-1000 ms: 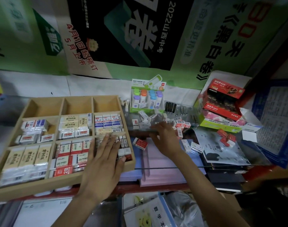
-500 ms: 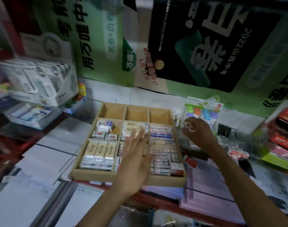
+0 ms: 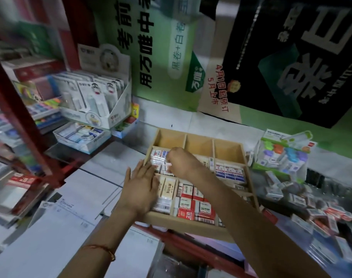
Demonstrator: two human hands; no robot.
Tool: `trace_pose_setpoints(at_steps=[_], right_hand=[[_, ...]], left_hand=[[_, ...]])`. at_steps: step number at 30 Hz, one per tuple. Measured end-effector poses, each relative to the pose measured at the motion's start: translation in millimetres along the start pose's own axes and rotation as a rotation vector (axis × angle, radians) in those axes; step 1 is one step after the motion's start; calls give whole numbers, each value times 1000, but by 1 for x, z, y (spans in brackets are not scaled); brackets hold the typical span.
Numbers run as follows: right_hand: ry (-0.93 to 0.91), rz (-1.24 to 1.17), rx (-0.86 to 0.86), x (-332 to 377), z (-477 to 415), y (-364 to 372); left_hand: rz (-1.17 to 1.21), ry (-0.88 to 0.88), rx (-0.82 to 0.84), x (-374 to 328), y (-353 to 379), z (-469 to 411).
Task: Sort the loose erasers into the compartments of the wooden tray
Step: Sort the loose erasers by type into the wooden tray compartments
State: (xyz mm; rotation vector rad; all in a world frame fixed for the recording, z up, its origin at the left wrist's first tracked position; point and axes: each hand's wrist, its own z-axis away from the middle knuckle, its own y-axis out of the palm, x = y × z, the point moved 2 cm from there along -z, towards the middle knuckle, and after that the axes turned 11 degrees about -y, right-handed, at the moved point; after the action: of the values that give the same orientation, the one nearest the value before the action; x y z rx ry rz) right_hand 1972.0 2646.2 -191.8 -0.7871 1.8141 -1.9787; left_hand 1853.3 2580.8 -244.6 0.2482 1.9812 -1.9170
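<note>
Wooden tray (image 3: 191, 225) — right hand (image 3: 183, 162) curled over erasers (image 3: 158, 157), left hand (image 3: 140, 189) flat alongside.

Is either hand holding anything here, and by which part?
Left hand holds nothing, flat on the left side of the wooden tray. Right hand curls over erasers there; whether it pinches one cannot be told.

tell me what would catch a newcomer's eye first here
The wooden tray sits at centre, packed with boxed erasers except its empty back row, with both hands on it: the right hand curled into the left middle compartment, the left hand flat on the tray's left edge. Right of the tray lies a heap of loose erasers, and big green and black posters cover the wall behind.
</note>
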Motion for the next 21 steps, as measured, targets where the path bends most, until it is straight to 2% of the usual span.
trace_pose_setpoints(at_steps=[3, 8, 16, 19, 21], right_hand=[[-30, 101, 56, 0, -5, -3], [-27, 24, 192, -9, -12, 0], [-23, -14, 154, -6, -12, 3], [-25, -90, 145, -9, -12, 6], [19, -256, 174, -16, -12, 2]], left_hand=[[6, 6, -13, 1, 0, 0], [12, -3, -12, 3, 4, -1], [20, -3, -8, 3, 5, -2], [26, -6, -10, 2, 5, -1], [21, -4, -6, 3, 4, -1]])
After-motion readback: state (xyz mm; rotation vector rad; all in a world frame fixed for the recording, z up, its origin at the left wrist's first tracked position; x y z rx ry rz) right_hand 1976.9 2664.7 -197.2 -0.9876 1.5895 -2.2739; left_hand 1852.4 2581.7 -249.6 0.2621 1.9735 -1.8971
